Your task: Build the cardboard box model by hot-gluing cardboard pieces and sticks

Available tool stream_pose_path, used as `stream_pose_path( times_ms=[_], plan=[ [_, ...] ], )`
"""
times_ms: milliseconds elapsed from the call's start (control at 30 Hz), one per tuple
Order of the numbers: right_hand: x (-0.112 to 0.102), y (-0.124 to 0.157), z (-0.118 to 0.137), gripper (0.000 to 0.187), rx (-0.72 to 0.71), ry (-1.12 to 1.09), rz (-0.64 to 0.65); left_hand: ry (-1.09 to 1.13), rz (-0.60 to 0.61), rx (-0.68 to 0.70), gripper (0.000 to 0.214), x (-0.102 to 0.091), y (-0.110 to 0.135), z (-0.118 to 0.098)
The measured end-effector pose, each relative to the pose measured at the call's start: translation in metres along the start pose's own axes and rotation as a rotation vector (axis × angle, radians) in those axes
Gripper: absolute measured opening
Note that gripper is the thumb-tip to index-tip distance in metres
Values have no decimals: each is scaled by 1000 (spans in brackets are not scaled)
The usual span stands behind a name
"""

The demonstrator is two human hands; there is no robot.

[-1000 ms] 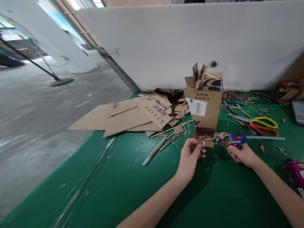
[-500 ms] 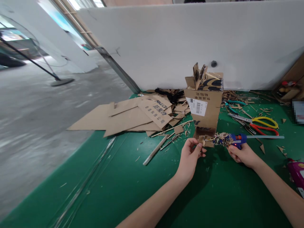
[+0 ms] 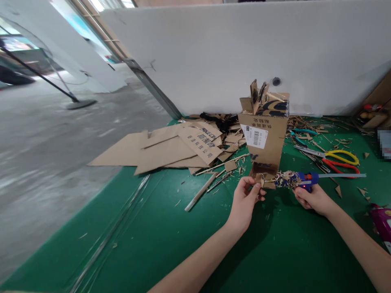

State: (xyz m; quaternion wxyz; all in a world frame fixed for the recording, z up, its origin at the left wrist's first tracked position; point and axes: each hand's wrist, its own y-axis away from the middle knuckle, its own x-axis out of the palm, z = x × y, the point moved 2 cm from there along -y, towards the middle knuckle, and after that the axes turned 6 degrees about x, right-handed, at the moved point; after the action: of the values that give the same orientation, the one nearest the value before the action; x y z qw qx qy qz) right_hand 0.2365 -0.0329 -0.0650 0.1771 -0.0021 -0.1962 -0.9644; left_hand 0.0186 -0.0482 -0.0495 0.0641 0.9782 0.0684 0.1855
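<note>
My right hand (image 3: 308, 197) grips a blue hot glue gun (image 3: 307, 182) with a small red light lit. A clear glue stick (image 3: 342, 176) sticks out of its back, and cardboard shreds cling round its front. My left hand (image 3: 247, 195) pinches a small piece of cardboard (image 3: 259, 179) between thumb and fingers. The glue gun's nozzle points left and meets or nearly meets that piece; whether they touch, I cannot tell. Just behind both hands stands a tall cardboard box structure (image 3: 264, 138) with a white label and an opening at its base.
Flat cardboard sheets (image 3: 171, 150) lie left of the box, near a whitish stick (image 3: 200, 192). To the right are scissors (image 3: 326, 154) with yellow and red handles, teal-handled pliers (image 3: 301, 136) and a purple object (image 3: 381, 219). A white panel (image 3: 214, 57) stands along the back.
Both hands keep almost the same pose, with the nozzle still at the small cardboard piece. The whole view has shifted very slightly.
</note>
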Motion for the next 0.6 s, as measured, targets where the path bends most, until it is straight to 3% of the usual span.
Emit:
stream_pose_path(
  times_ms=[600],
  plan=[
    [1,0,1,56,-5,33,6,-22,3,8,39,1,1,-2]
  ],
)
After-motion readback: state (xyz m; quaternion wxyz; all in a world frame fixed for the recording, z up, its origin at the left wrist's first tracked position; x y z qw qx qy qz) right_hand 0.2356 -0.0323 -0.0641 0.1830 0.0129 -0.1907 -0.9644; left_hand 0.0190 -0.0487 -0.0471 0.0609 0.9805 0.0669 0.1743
